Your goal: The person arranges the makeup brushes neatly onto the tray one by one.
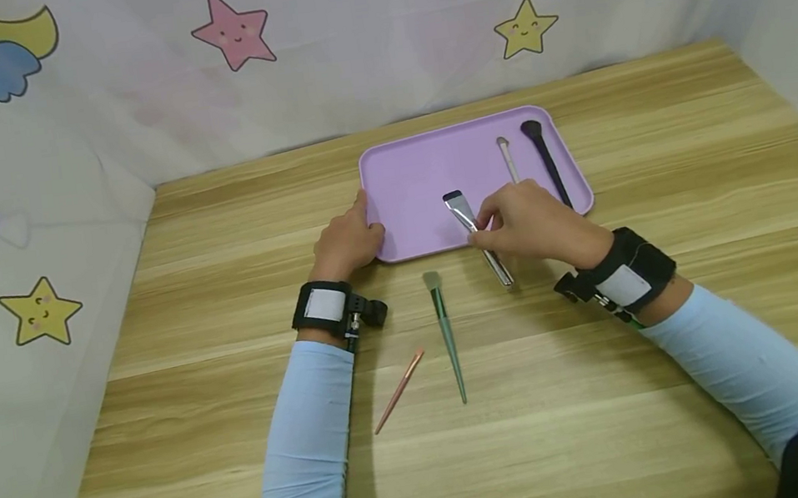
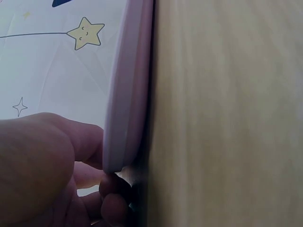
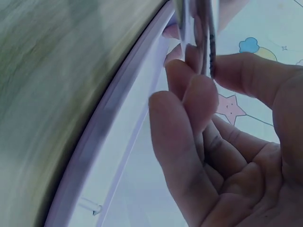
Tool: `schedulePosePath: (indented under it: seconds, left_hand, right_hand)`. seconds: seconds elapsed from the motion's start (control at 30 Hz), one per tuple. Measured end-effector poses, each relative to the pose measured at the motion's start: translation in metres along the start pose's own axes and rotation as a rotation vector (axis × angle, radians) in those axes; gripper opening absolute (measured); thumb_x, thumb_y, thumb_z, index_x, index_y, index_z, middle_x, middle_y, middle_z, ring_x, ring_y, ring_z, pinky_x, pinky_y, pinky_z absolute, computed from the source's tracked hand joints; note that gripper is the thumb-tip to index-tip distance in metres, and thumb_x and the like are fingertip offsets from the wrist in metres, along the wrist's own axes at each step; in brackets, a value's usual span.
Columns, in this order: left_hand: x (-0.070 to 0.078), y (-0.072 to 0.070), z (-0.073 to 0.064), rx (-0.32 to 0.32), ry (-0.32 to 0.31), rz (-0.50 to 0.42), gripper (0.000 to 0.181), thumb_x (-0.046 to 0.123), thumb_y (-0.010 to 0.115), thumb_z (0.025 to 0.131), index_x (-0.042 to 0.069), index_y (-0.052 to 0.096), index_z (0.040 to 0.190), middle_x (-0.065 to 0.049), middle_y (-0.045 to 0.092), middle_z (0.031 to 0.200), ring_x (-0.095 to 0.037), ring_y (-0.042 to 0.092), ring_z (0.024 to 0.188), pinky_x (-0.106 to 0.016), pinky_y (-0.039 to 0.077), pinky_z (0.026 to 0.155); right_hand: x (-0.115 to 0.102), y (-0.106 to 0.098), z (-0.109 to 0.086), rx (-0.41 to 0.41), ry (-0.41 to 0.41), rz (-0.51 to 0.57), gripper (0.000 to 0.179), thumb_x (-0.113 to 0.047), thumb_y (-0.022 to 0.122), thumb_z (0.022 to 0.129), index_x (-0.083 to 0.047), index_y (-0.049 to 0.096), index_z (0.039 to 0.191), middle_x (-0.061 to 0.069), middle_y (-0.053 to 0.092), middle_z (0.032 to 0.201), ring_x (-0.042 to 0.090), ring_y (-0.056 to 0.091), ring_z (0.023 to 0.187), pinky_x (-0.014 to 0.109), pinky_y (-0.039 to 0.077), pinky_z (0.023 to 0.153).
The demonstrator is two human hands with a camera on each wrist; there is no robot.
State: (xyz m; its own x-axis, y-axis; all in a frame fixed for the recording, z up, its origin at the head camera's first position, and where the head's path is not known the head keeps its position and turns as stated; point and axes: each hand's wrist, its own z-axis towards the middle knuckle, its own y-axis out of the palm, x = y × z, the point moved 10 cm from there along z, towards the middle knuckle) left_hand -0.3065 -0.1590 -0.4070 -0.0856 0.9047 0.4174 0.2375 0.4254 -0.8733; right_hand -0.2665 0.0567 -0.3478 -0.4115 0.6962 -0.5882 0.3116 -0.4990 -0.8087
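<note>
A silver flat makeup brush [image 1: 461, 209] with dark bristle tips is pinched between the thumb and fingers of my right hand [image 1: 535, 223]. It slants across the front edge of the lilac tray [image 1: 410, 189], bristles toward the tray. My left hand [image 1: 347, 243] holds the tray at its left side, thumb over the rim. From the left wrist, the thumb meets the tray wall [image 2: 125, 94] and curled fingers lie at its corner. Inside the tray's right part lie a black fluffy brush [image 1: 544, 152] and a slim pale brush [image 1: 507, 157], partly hidden by my right hand.
On the wooden table [image 1: 240, 421], in front of the tray, lie a green makeup brush [image 1: 445, 327] and a shorter rose-gold one [image 1: 398, 392]. A white curtain [image 1: 337, 64] printed with stars hangs behind the table, and a similar one runs along the left.
</note>
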Motion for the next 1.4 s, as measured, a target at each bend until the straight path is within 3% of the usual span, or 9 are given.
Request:
schedulePosePath:
  seconds: [0.6,0.83,1.03,1.4]
  left_hand:
    - [-0.001,-0.002,0.0,0.009,0.001,-0.01,0.072,0.028,0.044,0.099,0.012,0.016,0.163,-0.015,0.045,0.152,-0.031,0.056,0.083,-0.037,0.038,0.063]
    - [-0.003,-0.002,-0.001,0.008,-0.002,-0.006,0.072,0.029,0.044,0.099,0.013,0.015,0.163,-0.015,0.043,0.154,-0.033,0.057,0.093,-0.039,0.041,0.068]
    - [-0.001,0.0,-0.002,0.006,-0.004,-0.007,0.072,0.03,0.045,0.099,0.014,0.016,0.163,-0.016,0.045,0.152,-0.032,0.057,0.092,-0.039,0.041,0.068]
    - [-0.003,0.0,-0.001,0.01,-0.007,-0.009,0.071,0.029,0.045,0.1,0.014,0.016,0.163,-0.015,0.051,0.144,-0.027,0.051,0.071,-0.036,0.037,0.06]
  right_hand:
    - [0.018,-0.009,0.007,0.075,0.066,0.029,0.025,-0.023,0.072,0.092,0.002,0.075,0.098,0.007,0.071,0.076,0.02,0.06,0.064,0.032,0.044,0.055]
    - [0.024,-0.012,0.008,0.094,0.075,0.04,0.029,-0.025,0.072,0.093,0.003,0.075,0.1,0.011,0.073,0.084,0.023,0.063,0.072,0.033,0.046,0.06]
    - [0.031,-0.011,0.009,0.096,0.091,0.032,0.03,-0.025,0.072,0.093,0.004,0.076,0.1,0.011,0.073,0.082,0.022,0.064,0.072,0.033,0.046,0.06]
    - [0.037,-0.009,0.012,0.092,0.096,0.045,0.029,-0.023,0.071,0.094,0.005,0.076,0.098,0.009,0.072,0.076,0.019,0.064,0.065,0.031,0.045,0.056]
